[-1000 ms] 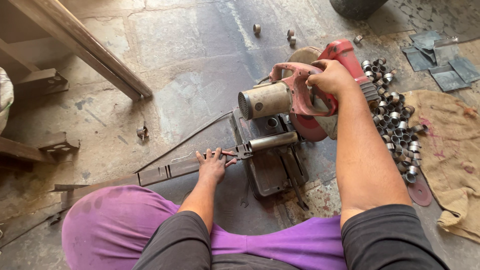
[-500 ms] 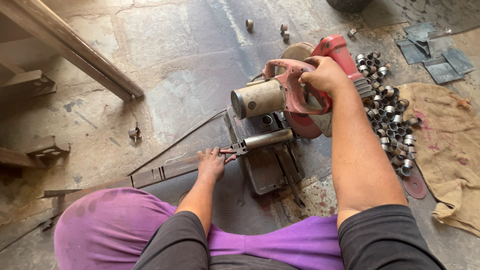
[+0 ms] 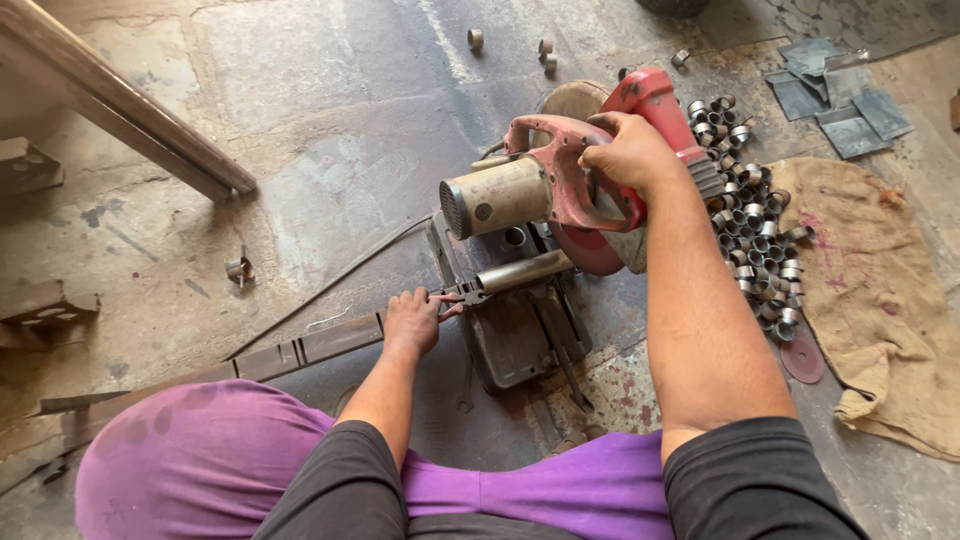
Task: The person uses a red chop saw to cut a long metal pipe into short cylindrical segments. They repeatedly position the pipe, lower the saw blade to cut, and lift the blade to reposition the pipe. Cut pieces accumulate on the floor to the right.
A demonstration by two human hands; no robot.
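Red and worn, the chop saw sits on the concrete floor in front of the seated person. The right hand is wrapped around the saw's handle, the cutting disc raised just above the base. The left hand lies flat on a long steel strip to the left of the saw, fingers spread, pressing it down, next to the metal tube that lies across the saw's base. To the right of the saw lies a heap of short cut rings, beside a burlap sack. To cut well, the left hand should likely stay well left of the disc, the stock held firm against the fence, and the handle lowered steadily, not forced.
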